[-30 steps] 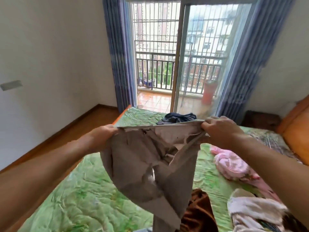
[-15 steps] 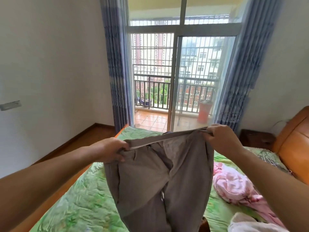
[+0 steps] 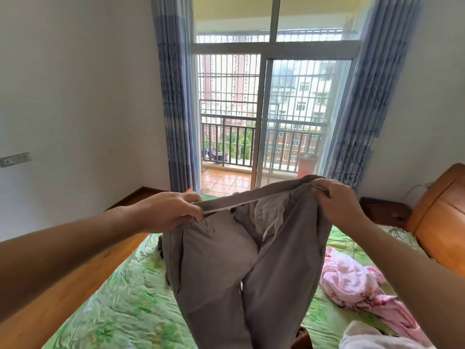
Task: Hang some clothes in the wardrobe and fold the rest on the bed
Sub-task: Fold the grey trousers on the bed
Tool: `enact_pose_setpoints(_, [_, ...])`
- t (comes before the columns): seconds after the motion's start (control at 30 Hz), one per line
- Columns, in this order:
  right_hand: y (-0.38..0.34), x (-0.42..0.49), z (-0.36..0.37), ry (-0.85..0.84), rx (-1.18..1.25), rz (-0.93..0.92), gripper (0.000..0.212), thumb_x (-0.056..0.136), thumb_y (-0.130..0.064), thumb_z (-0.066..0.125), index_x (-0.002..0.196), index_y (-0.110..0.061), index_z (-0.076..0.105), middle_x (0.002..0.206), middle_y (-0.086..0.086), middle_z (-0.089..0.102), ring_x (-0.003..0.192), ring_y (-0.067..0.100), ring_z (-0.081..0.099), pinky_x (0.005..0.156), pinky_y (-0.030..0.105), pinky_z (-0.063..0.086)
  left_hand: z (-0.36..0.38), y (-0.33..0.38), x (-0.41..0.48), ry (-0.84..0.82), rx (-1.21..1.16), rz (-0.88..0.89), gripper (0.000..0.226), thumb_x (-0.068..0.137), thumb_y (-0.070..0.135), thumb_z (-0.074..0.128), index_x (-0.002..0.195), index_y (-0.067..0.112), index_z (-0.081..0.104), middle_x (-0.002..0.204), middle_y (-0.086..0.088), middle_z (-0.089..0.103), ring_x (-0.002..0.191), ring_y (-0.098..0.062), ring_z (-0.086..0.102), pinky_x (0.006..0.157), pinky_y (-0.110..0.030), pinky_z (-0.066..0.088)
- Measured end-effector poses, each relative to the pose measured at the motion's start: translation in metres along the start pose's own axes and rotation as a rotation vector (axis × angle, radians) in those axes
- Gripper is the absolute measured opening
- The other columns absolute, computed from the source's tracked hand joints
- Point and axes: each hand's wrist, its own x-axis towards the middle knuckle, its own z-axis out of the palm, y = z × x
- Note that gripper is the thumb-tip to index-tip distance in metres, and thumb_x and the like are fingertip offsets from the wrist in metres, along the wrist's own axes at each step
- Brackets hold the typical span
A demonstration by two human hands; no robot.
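Note:
A pair of grey-brown trousers (image 3: 241, 268) hangs in front of me over the bed (image 3: 120, 306), which has a green patterned cover. My left hand (image 3: 168, 212) grips the waistband at its left end. My right hand (image 3: 334, 205) grips the waistband at its right end, a little higher. The waistband is stretched between them and the two legs hang down out of the frame. The wardrobe is not in view.
A pink garment (image 3: 357, 283) lies crumpled on the bed at the right, with a whitish one (image 3: 367, 336) near the bottom edge. An orange headboard (image 3: 442, 217) and dark bedside table (image 3: 385, 210) stand right. Balcony glass doors (image 3: 261, 117) with blue curtains are ahead.
The crumpled trousers have been shaken out and now hang straight from the waistband. Both hands have risen, and my view has tilted upward toward the balcony doors.

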Motion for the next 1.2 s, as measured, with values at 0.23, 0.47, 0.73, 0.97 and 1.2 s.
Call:
enact_pose_setpoints(0.23, [0.007,-0.002,-0.002,-0.019,-0.039,0.019,0.022,0.097,-0.016,0.063,0.115,-0.014,0.075,0.11,0.007,0.071,0.103,0.024,0.063,0.089,0.024,0.037,0.002,0.005,0.002,-0.122,0.064,-0.038,0.037,0.091,0.012,0.064,0.109,0.043,0.059,0.118,0.012,0.046,0.098,-0.018,0.061,0.075,-0.035,0.053])
enact_pose_setpoints(0.47, [0.008,-0.01,0.005,-0.075,-0.007,0.069,0.019,0.097,-0.008,0.061,0.112,-0.008,0.073,0.1,-0.002,0.064,0.097,0.019,0.059,0.087,0.024,0.037,0.026,0.008,0.003,-0.182,-0.159,-0.221,0.044,0.096,-0.001,0.054,0.111,0.036,0.073,0.135,-0.003,0.047,0.126,-0.022,0.051,0.105,-0.034,0.045])
enact_pose_setpoints(0.73, [0.005,-0.014,0.009,-0.047,0.07,0.091,0.014,0.098,-0.008,0.06,0.101,-0.013,0.073,0.095,0.0,0.067,0.09,0.018,0.059,0.082,0.026,0.038,0.027,0.013,0.008,-0.166,-0.192,-0.308,0.036,0.094,0.004,0.057,0.089,0.032,0.078,0.117,0.001,0.049,0.104,-0.017,0.056,0.086,-0.03,0.052])
enact_pose_setpoints(0.97, [0.004,-0.02,0.01,-0.042,0.059,0.068,0.014,0.098,-0.012,0.062,0.1,-0.016,0.075,0.092,-0.003,0.066,0.088,0.016,0.06,0.082,0.026,0.039,0.034,0.01,0.011,-0.16,-0.21,-0.328,0.023,0.09,0.031,0.066,0.112,0.038,0.07,0.119,0.006,0.049,0.1,-0.014,0.058,0.085,-0.029,0.054])
enact_pose_setpoints(1.2, [-0.003,-0.023,0.004,-0.001,0.061,0.034,0.015,0.098,-0.025,0.064,0.089,-0.016,0.073,0.087,-0.005,0.061,0.082,0.011,0.058,0.075,0.023,0.039,0.019,0.01,0.014,-0.008,-0.277,-0.343,0.017,0.085,0.024,0.062,0.072,0.03,0.053,0.082,0.011,0.055,0.072,-0.005,0.051,0.065,-0.028,0.045])
